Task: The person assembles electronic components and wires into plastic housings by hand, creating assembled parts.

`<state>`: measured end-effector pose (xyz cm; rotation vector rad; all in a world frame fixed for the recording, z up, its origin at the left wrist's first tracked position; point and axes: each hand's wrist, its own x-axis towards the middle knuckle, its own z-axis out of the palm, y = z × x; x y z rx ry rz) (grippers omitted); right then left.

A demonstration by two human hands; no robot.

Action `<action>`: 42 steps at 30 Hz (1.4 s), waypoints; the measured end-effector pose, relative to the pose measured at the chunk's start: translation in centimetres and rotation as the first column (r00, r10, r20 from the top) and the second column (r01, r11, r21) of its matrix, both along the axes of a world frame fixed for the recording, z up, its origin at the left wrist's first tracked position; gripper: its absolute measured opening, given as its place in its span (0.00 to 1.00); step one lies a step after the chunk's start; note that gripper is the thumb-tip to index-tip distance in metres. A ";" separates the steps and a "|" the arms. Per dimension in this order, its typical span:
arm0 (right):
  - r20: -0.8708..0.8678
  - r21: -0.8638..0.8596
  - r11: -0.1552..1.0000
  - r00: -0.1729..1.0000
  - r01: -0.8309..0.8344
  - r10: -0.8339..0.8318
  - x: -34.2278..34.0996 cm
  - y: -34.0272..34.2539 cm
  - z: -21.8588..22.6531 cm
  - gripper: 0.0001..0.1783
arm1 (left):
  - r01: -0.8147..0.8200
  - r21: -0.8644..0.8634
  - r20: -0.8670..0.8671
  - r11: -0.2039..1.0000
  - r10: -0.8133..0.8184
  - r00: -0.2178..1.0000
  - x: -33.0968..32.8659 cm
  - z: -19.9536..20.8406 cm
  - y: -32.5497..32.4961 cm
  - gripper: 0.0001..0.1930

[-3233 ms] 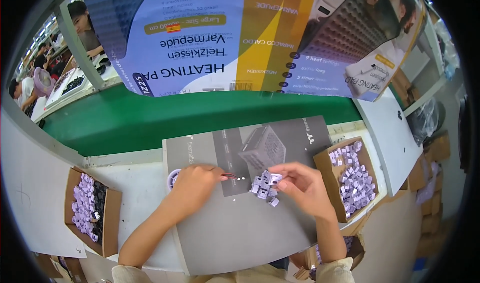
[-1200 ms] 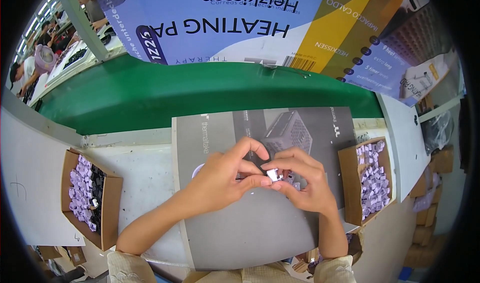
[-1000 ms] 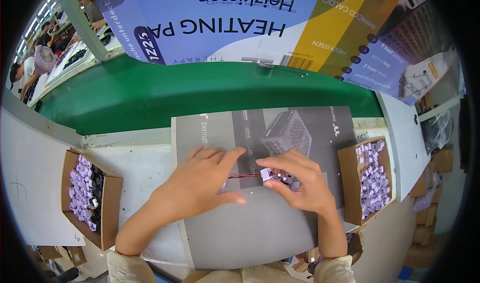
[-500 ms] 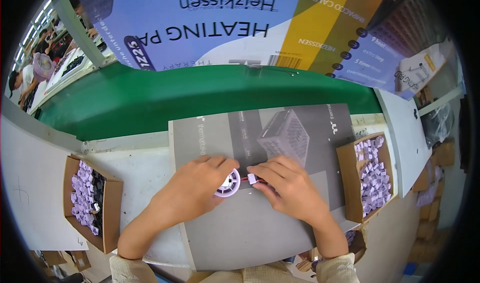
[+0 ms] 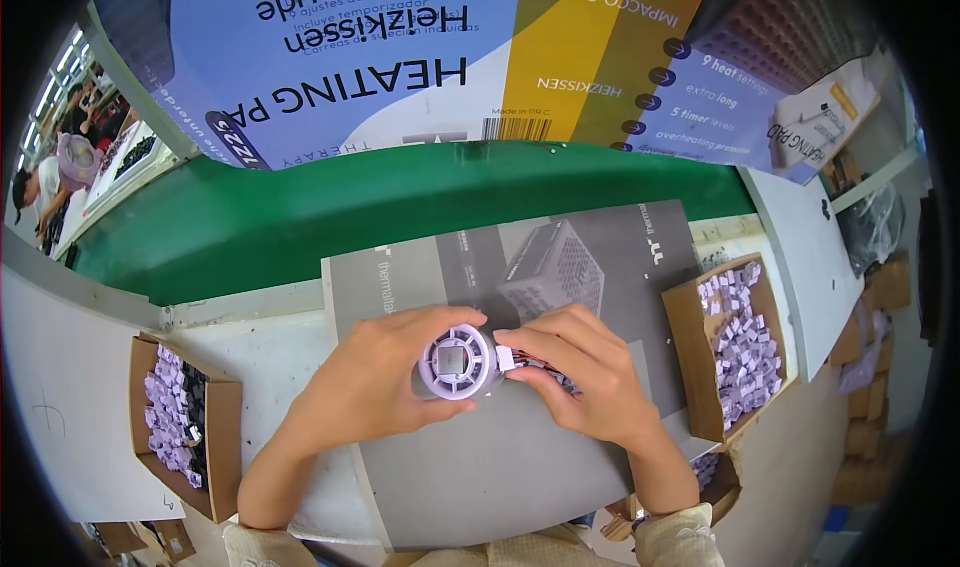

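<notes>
My left hand (image 5: 392, 367) is closed around a round lilac spoked housing (image 5: 452, 363), thumb on its near side and fingers on its far side. The housing's open face is turned up and shows a silver square in the middle. Between the thumb and fingers of my right hand (image 5: 583, 375) is a small pale lilac block (image 5: 504, 358) with red and black wires (image 5: 532, 360). The block is right at the housing's right side; whether the two are joined I cannot tell. The wires run back under my right fingers, where they are partly hidden.
A printed grey cardboard sheet (image 5: 455, 487) lies under my hands. Open cardboard boxes of small lilac pieces stand left (image 5: 222, 437) and right (image 5: 692, 367); the left one also holds black pieces. Beyond lie a green surface (image 5: 400, 202) and a large printed panel (image 5: 380, 27). People work far left.
My left hand has opened wider around the housing and turned it so its spoked face points up. The block in my right hand is now close against the housing's side.
</notes>
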<state>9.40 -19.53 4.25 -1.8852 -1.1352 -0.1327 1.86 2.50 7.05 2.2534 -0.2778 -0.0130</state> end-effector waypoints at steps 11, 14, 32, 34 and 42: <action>0.044 0.087 0.996 0.999 -0.033 0.029 -0.1 -0.4 1.2 0.20 | -0.071 -0.158 -0.049 0.985 0.064 0.997 -0.3 1.2 -0.4 0.36; -0.044 0.096 0.995 0.999 -0.025 0.029 0.1 -0.7 0.9 0.19 | -0.146 -0.309 -0.162 0.940 0.100 0.982 -0.4 1.2 -0.4 0.37; -0.401 0.182 0.983 0.913 0.002 0.072 -0.6 -1.6 2.0 0.15 | -0.118 -0.480 -0.256 0.869 -0.010 0.967 -0.4 1.6 -0.4 0.40; -0.420 0.196 0.981 0.904 0.004 0.081 -0.7 -1.6 1.9 0.15 | -0.144 -0.435 -0.247 0.889 0.035 0.968 -0.5 1.9 -0.6 0.41; -0.388 0.172 0.985 0.918 -0.016 0.083 -0.7 -1.3 2.0 0.16 | -0.143 -0.423 -0.249 0.895 0.037 0.968 -0.8 2.2 -0.4 0.39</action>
